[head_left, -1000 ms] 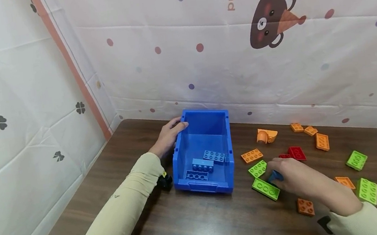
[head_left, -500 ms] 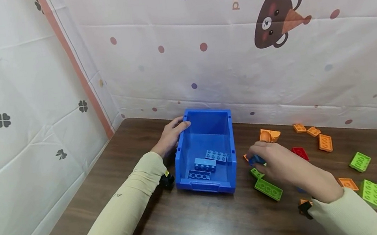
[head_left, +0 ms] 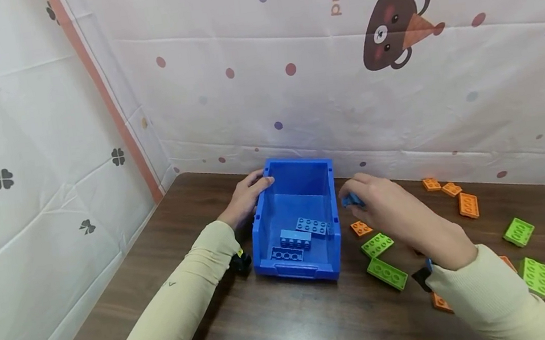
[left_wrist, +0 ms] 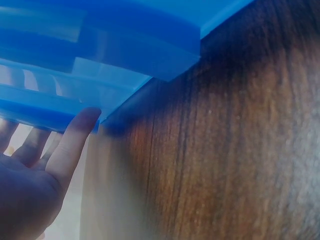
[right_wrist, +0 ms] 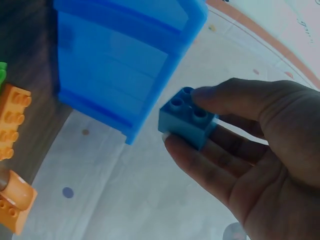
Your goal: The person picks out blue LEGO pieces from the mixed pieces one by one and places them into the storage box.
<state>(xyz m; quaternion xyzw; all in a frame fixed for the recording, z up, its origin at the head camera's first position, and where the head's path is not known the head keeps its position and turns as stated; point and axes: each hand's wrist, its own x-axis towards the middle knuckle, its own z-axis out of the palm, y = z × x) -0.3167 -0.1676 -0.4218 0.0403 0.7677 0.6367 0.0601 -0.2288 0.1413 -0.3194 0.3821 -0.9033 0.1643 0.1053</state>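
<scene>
In the head view my left hand [head_left: 245, 196] holds the left wall of a blue storage bin [head_left: 299, 178] near its back corner, thumb over the rim. The left wrist view shows that thumb [left_wrist: 75, 145] against the bin, fingers partly behind it. Just right of the bin, my right hand [head_left: 388, 209] pinches a blue toy brick [right_wrist: 187, 117] between thumb and fingers, studs showing in the right wrist view. Inside the bin lie a studded blue brick [head_left: 313, 225], another on its side [head_left: 295, 239] and a hollow-side-up one [head_left: 286, 254].
Right of the bin lie an orange brick [head_left: 361, 228] and two green bricks, one studded [head_left: 377, 244], one upturned [head_left: 387, 274]. More orange [head_left: 468, 205] and green bricks [head_left: 536, 276] lie farther right. A curved orange piece [right_wrist: 20, 192] shows in the right wrist view. A printed sheet hangs behind.
My right hand has carried the blue brick up and leftward from the green bricks to beside the bin's right wall. The left hand stays on the bin.
</scene>
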